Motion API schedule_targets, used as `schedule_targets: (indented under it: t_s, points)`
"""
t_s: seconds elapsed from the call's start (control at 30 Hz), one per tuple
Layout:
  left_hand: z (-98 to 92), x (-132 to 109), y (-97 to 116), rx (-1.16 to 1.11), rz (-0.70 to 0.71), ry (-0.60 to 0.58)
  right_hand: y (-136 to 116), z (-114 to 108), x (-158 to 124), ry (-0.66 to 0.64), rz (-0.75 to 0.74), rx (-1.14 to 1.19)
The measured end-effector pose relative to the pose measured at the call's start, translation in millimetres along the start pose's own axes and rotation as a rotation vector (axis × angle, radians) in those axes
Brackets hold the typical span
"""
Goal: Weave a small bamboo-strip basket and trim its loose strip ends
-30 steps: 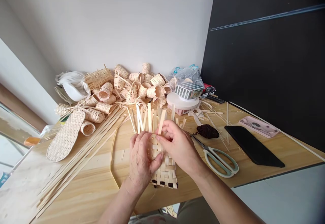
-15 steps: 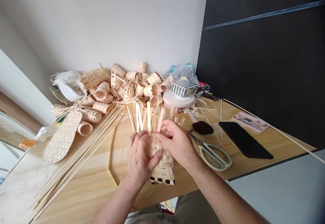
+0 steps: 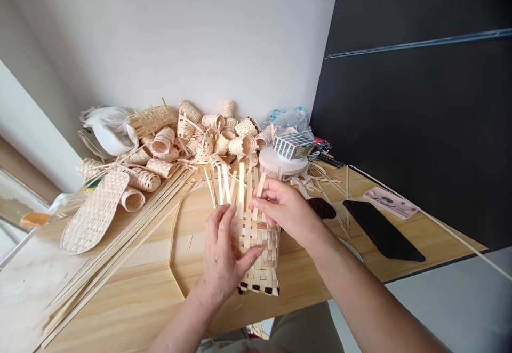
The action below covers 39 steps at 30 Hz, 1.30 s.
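Observation:
A small woven basket (image 3: 256, 267) of pale wood strips lies before me, its dark-trimmed end toward me and loose upright strips fanning out at the far end. My left hand (image 3: 224, 251) grips its left side, the thumb across the woven face and the fingers along the edge. At the far right of the weave, my right hand (image 3: 282, 206) pinches one upright wood strip (image 3: 261, 183) between thumb and forefinger. The basket's right side is partly covered by that hand.
Woven baskets (image 3: 244, 145) are heaped against the wall. Long strips (image 3: 120, 246) and a flat woven piece (image 3: 96, 211) lie left. A white turntable (image 3: 276, 161) bears a box (image 3: 294, 146). A black phone-like slab (image 3: 382, 230) and pink case (image 3: 390, 202) lie right.
My right hand has moved slightly up and right, still at the strip. The left fingers have loosened and straightened a little. The right forearm now covers most of the scissors. The view has shifted slightly.

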State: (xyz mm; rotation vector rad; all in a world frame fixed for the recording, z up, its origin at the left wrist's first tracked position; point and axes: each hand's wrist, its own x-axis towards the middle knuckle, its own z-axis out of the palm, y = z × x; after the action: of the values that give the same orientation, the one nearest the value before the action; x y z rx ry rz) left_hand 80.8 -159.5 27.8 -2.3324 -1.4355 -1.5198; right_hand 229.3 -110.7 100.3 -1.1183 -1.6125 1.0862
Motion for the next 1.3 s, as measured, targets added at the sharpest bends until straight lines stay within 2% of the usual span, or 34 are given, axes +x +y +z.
schedule_targets:
  t_s: [0.1, 0.13, 0.23, 0.3, 0.4, 0.57, 0.7, 0.83, 0.97, 1.17, 1.3]
  points:
    - [-0.4, -0.5, -1.0, -0.009, 0.000, -0.023, 2.9, 1.5, -7.9, 0.042, -0.067, -0.109]
    - [-0.6, -0.3, -1.2, -0.007, -0.002, -0.036, 4.7, 2.6, -11.6, 0.102, -0.123, -0.179]
    - [-1.2, 1.3, -0.8, 0.016, 0.001, -0.056, 12.7, 7.9, -23.6, 0.389, -0.378, -0.406]
    - [-1.6, 2.4, -0.3, 0.045, 0.029, -0.052, 18.6, 12.0, -30.7, 0.477, -0.514, -0.518]
    - [-1.9, 3.6, -0.1, 0.089, 0.085, -0.056, 25.3, 15.6, -37.4, 0.437, -0.555, -0.618]
    - [-0.8, 1.9, -2.5, 0.137, 0.102, -0.056, 34.1, 14.2, -43.1, 0.553, -0.518, -0.590]
    - [-1.4, -3.5, -7.2, 0.148, 0.113, 0.010, 41.9, 18.7, -50.1, 0.475, -0.452, -0.556]
    - [-7.2, -8.0, -13.5, 0.124, 0.114, 0.058, 43.3, 27.9, -52.1, 0.457, -0.468, -0.500]
    - [-12.1, -7.0, -19.0, 0.094, 0.086, 0.014, 42.5, 31.7, -44.8, 0.526, -0.509, -0.442]
    - [-15.2, 0.0, -17.2, 0.133, 0.025, -0.044, 35.6, 30.0, -34.3, 0.457, -0.483, -0.551]
    - [-20.3, 8.3, -7.8, 0.171, 0.099, -0.076, 27.5, 30.0, -29.2, 0.432, -0.461, -0.528]
